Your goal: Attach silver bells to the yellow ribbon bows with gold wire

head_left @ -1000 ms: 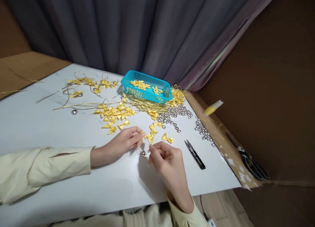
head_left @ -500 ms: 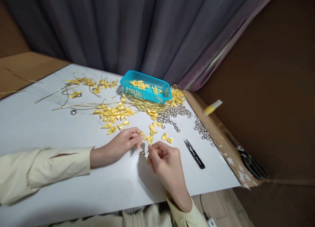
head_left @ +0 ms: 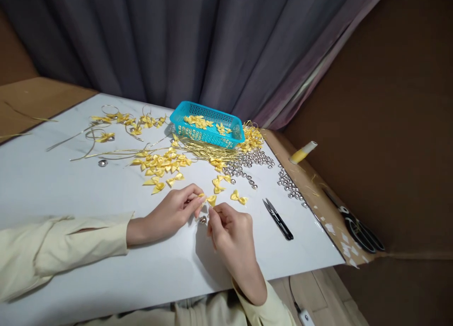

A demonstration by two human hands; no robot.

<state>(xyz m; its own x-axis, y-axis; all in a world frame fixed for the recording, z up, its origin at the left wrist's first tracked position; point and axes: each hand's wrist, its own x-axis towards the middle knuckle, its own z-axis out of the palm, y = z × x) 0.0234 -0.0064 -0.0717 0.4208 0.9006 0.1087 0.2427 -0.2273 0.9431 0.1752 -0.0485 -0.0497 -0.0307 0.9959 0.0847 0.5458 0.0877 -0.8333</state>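
My left hand is closed, pinching a yellow ribbon bow between thumb and fingertips. Close beside it, my right hand has thumb and forefinger pressed together on a thin, pale cord at the bow's lower edge; most of the cord is hidden by the fingers. A shiny silver bead shows between the hands, just below the bow; whether it hangs from the cord or rests on the table I cannot tell. Another yellow bow lies just beyond my right hand.
A blue basket with bows stands at the back, with gold cords before it. Loose bows, silver beads and black thread snips lie on the white table. Scissors and a glue-like tube are at right.
The view has shifted slightly. Both hands still hold the bow and cord, and my right fingertips have come a little nearer to the bow.
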